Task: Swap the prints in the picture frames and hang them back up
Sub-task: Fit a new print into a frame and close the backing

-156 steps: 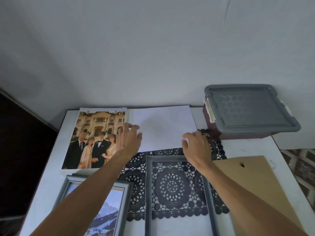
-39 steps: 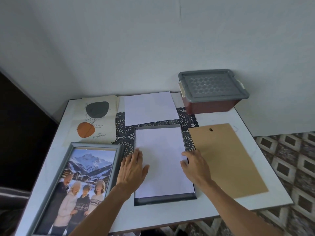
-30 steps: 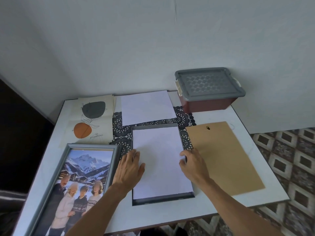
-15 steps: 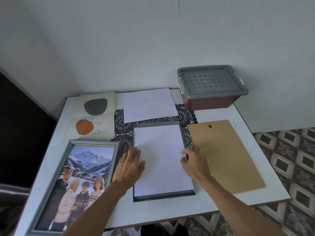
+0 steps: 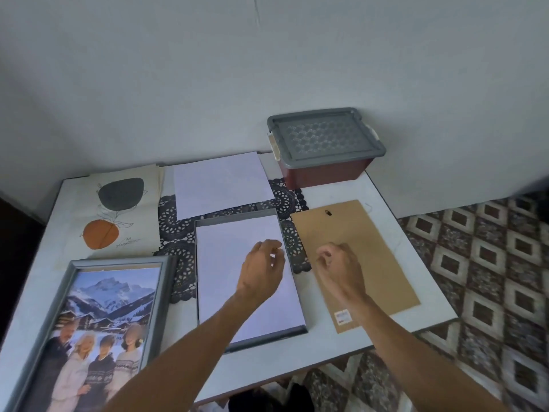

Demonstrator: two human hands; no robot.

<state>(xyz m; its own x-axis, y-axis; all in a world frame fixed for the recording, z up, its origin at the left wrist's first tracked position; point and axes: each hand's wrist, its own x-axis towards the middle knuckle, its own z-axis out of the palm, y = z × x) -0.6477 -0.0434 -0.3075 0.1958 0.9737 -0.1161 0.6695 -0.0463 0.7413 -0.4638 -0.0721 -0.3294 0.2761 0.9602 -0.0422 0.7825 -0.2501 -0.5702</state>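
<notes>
At table centre, left hand (image 5: 263, 272): hangs over white paper sheet (image 5: 225, 263) lying in grey rectangular frame (image 5: 267, 336), fingers loosely curled, grips nothing. Right hand (image 5: 341, 269): sits above brown hardboard backing panel (image 5: 377, 233) just right of that frame, fingers curled downward; grip on panel cannot be told. Leftward: second grey frame (image 5: 167, 292) containing mountain family photograph (image 5: 116, 307); behind it, beige print with black and orange shapes (image 5: 118, 209).

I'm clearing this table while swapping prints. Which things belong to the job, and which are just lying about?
Job: open grey frame, inserted sheet, brown backing board, framed mountain photo, abstract print, loose white sheet (probably).
Lying about: lidded storage box, black lace mat.
</notes>
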